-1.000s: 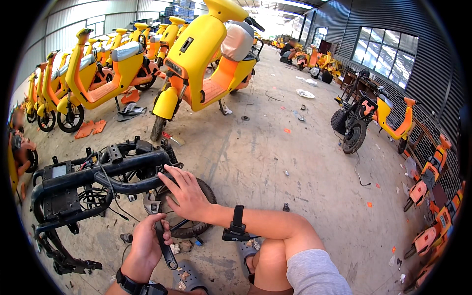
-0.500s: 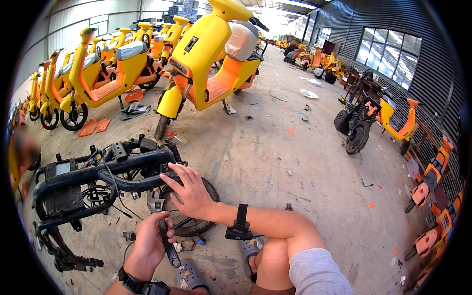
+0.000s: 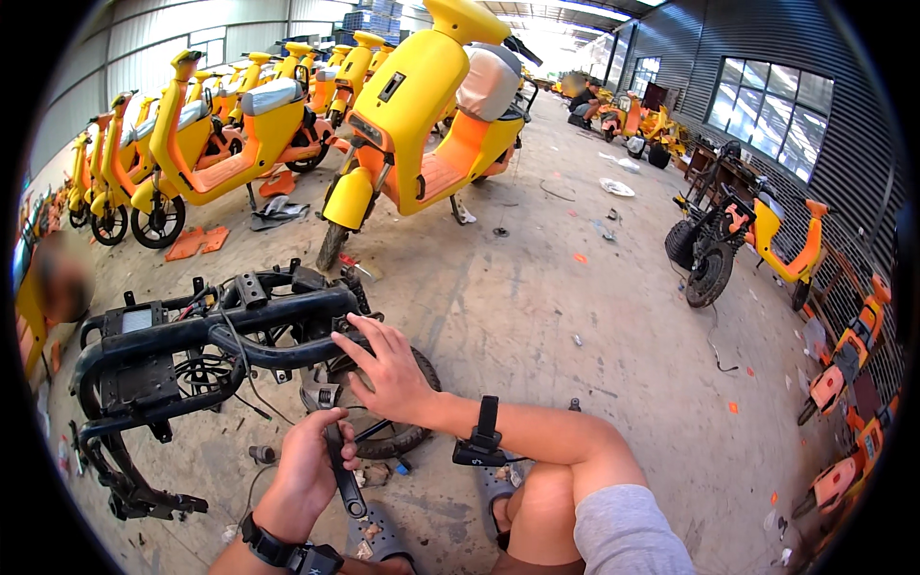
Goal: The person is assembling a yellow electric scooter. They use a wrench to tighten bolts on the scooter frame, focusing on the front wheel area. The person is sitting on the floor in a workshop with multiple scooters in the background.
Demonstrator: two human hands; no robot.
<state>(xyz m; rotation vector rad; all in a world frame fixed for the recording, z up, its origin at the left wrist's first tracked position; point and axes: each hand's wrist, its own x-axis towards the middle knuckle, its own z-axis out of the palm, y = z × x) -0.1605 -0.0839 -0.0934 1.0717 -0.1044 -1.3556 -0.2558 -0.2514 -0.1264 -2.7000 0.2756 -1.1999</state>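
Note:
A stripped black scooter frame point(image 3: 144, 344) lies on its side at the left, with wiring inside it and a wheel point(image 3: 401, 445) at its right end. In my left hand point(image 3: 309, 458) is an adjustable wrench point(image 3: 346, 471), my fingers closed round its handle. The wrench's jaw end points up, just below the frame's tube, close to the wheel; whether it touches a part is unclear. My right hand point(image 3: 391, 372) is open, fingers spread, with the fingertips at the right end of the frame's tubes. The palm partly covers the wheel behind it.
A yellow scooter point(image 3: 412, 125) stands just beyond the frame, with rows of scooters point(image 3: 240, 144) behind it. Right, there is a bare black scooter chassis point(image 3: 707, 254). Orange panels point(image 3: 196, 242) and small debris lie on the floor. One person point(image 3: 585, 101) crouches far back.
The whole view has shifted slightly, so the scene sits a little further right. Both hands keep nearly the same pose, the wrench still in my left.

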